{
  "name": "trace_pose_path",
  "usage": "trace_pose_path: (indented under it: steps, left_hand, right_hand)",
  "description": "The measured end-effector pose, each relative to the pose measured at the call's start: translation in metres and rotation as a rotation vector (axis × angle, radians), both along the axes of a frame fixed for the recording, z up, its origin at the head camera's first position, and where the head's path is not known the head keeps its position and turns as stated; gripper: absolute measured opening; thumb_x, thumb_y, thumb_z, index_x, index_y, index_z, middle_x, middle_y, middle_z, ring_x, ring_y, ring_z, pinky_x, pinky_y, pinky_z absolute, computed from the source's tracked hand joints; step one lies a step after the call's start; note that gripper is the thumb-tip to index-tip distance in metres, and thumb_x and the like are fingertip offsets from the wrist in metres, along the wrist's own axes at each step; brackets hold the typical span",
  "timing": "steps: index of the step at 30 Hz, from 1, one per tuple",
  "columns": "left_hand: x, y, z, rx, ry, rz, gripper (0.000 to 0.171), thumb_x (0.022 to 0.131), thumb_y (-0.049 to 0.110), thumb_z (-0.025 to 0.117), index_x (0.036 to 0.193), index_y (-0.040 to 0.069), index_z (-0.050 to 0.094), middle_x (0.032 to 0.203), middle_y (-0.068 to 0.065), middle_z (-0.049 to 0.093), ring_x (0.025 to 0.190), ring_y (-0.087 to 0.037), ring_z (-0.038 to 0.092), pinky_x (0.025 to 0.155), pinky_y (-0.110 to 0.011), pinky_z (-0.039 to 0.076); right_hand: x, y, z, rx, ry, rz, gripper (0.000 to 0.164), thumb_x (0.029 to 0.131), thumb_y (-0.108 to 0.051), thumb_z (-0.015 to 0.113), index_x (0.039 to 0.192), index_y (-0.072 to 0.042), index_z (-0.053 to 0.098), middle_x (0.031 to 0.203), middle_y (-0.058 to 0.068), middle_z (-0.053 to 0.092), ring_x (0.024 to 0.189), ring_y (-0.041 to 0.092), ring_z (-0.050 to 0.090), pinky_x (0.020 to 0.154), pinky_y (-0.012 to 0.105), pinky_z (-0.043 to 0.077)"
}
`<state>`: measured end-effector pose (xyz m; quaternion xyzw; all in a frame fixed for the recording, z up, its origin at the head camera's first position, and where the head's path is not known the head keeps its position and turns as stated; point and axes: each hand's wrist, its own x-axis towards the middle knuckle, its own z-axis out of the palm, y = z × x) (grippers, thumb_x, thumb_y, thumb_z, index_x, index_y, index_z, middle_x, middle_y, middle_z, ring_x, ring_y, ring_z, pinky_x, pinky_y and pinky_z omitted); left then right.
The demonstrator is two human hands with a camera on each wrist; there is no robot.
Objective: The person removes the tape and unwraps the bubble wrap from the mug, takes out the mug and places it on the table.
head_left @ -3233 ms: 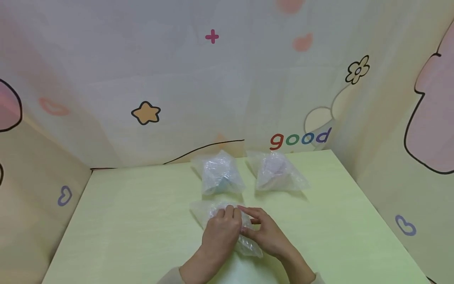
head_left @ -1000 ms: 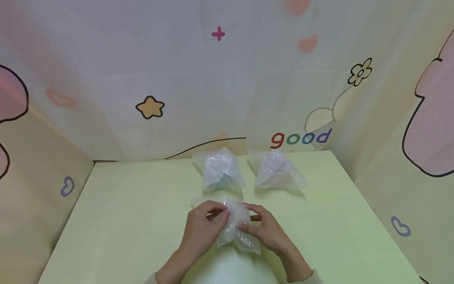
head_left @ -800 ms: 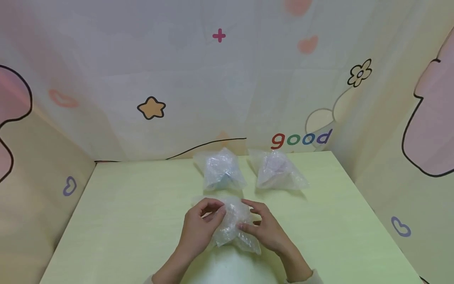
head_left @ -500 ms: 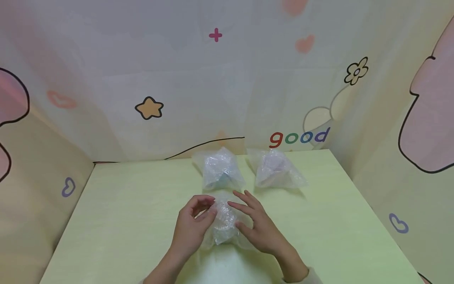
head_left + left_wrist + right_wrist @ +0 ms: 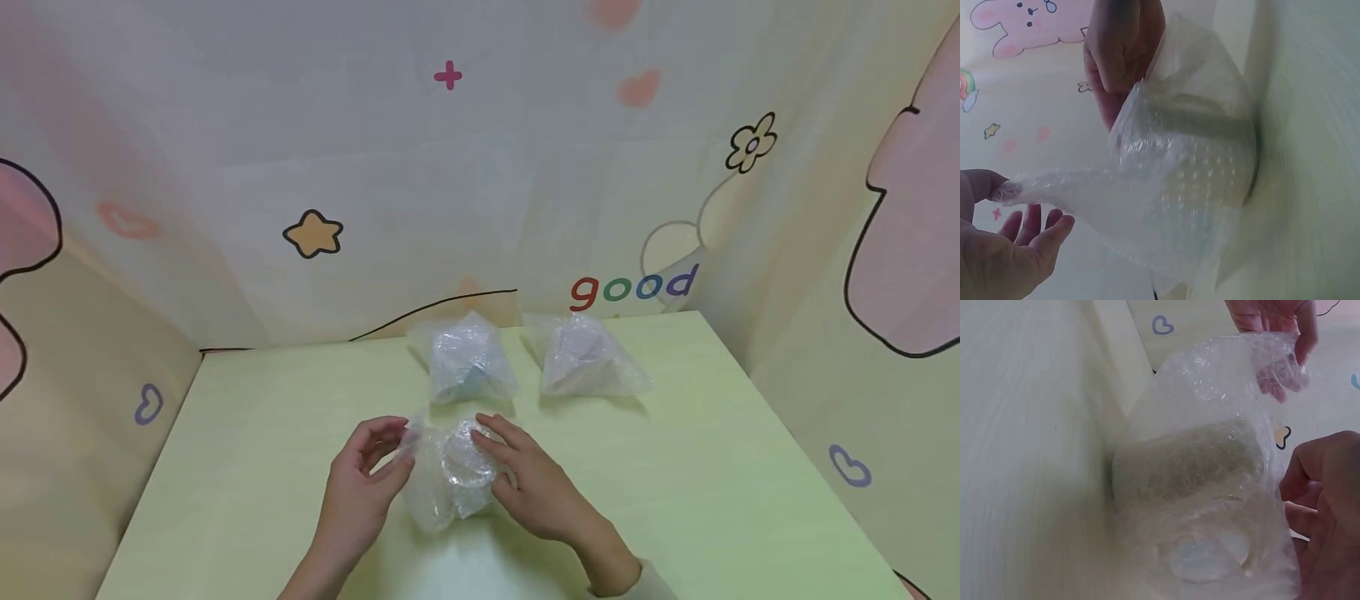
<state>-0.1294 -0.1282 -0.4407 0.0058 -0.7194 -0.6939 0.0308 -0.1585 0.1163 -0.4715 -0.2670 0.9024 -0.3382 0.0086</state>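
Observation:
A sheet of bubble wrap point(image 5: 429, 479) lies around a rounded, cup-like thing point(image 5: 468, 458) on the table. Its exact kind is blurred by the plastic. In the head view my left hand point(image 5: 367, 475) is left of it, pinching a loose edge of the wrap; the left wrist view shows that edge drawn out from the bundle between thumb and finger. On the other side my right hand point(image 5: 543, 487) rests its fairly straight fingers on the top and right of the wrapped thing. The right wrist view shows a cylindrical body and a pale oval through the wrap point(image 5: 1197, 375).
Two more bubble-wrapped bundles stand behind on the pale green table point(image 5: 262, 467): one with a bluish patch point(image 5: 471, 362), one slightly pinkish point(image 5: 588, 358). A printed cloth backdrop point(image 5: 375, 167) encloses the table at the back and sides.
My left hand has moved left, drawing the wrap's edge away from the bundle. My right hand has shifted slightly left, its fingers settling on the bundle. The rear bundles have stayed put.

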Motion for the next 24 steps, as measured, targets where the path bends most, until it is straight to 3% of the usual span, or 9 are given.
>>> trace_pose_path:
  steps: [4,8,11,14,19,24]
  left_hand:
    - [0.005,-0.017,-0.002,-0.040,-0.023,0.018,0.047,0.092,-0.007,0.070,0.134,0.010,0.058,0.125,-0.009,0.063,0.115,-0.011,0.065,0.090,-0.022,0.058]
    - [0.009,-0.032,-0.005,-0.074,-0.063,0.023,0.052,0.091,-0.002,0.072,0.137,0.016,0.055,0.119,-0.006,0.063,0.108,-0.011,0.066,0.087,-0.025,0.060]
    - [0.012,-0.041,-0.006,-0.092,-0.091,0.024,0.054,0.093,0.001,0.073,0.139,0.019,0.053,0.114,-0.006,0.063,0.104,-0.014,0.068,0.085,-0.028,0.061]
    - [0.014,-0.048,-0.007,-0.117,-0.107,0.012,0.055,0.094,0.004,0.073,0.141,0.021,0.050,0.109,-0.006,0.063,0.098,-0.015,0.070,0.082,-0.030,0.061]
    - [0.014,-0.058,-0.006,-0.159,-0.116,-0.020,0.060,0.095,0.001,0.069,0.146,0.021,0.043,0.101,-0.010,0.063,0.082,-0.018,0.072,0.075,-0.034,0.062]
    - [0.011,-0.068,-0.004,-0.245,-0.198,-0.002,0.069,0.096,0.002,0.065,0.153,0.023,0.032,0.097,-0.010,0.062,0.073,-0.022,0.070,0.071,-0.033,0.062]
  right_hand:
    - [0.000,-0.003,0.000,-0.017,-0.007,-0.011,0.055,0.094,-0.003,0.048,0.148,-0.009,0.057,0.164,0.000,0.042,0.154,0.027,0.036,0.116,0.056,0.040]
    - [-0.003,-0.008,0.001,-0.046,0.019,-0.060,0.040,0.101,-0.019,0.057,0.140,-0.010,0.064,0.157,0.001,0.052,0.147,0.028,0.046,0.114,0.057,0.041]
    - [-0.004,-0.014,0.000,-0.057,0.036,-0.118,0.042,0.097,-0.033,0.071,0.134,-0.013,0.067,0.150,0.001,0.057,0.141,0.028,0.050,0.111,0.057,0.043]
    - [-0.003,-0.019,-0.001,-0.062,0.043,-0.163,0.046,0.091,-0.034,0.078,0.130,-0.013,0.067,0.147,0.001,0.059,0.138,0.029,0.052,0.109,0.057,0.043]
    - [-0.001,-0.023,-0.001,-0.059,0.053,-0.207,0.046,0.088,-0.033,0.082,0.127,-0.014,0.067,0.145,0.000,0.060,0.135,0.029,0.055,0.108,0.056,0.044]
    - [0.001,-0.022,-0.004,-0.061,0.056,-0.237,0.046,0.087,-0.033,0.082,0.127,-0.016,0.068,0.145,-0.001,0.060,0.136,0.027,0.055,0.108,0.055,0.044]
